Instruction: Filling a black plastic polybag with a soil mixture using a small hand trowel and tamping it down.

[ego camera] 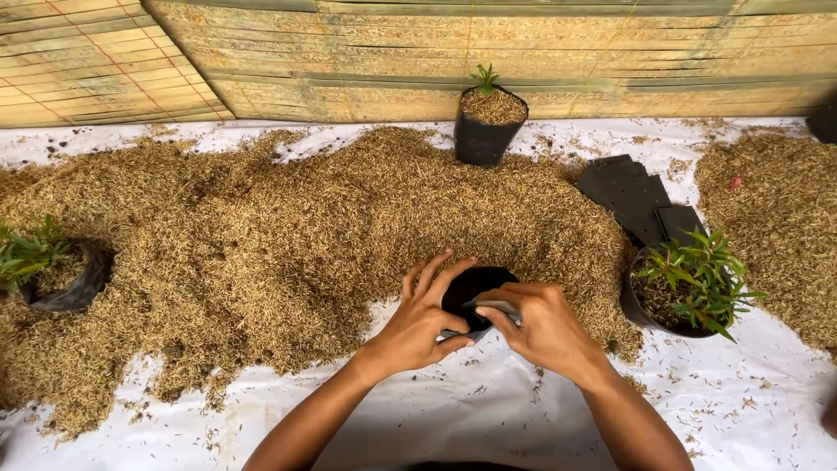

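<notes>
Both hands hold one empty black plastic nursery bag (pixel 471 286) at the near edge of a big heap of rice husks (pixel 261 235). My left hand (pixel 420 321) grips the bag's left rim with fingers spread over it. My right hand (pixel 542 328) pinches the right rim and pulls the mouth wide. The bag's dark inside shows between the hands.
A filled black bag with a small seedling (pixel 488 118) stands at the back. A leafy potted plant (pixel 689 283) sits to the right, another (pixel 44 266) at the left. Flat black bags (pixel 632 192) lie stacked at right. White sheet (pixel 471 410) underneath; bamboo mat wall (pixel 436 52) behind.
</notes>
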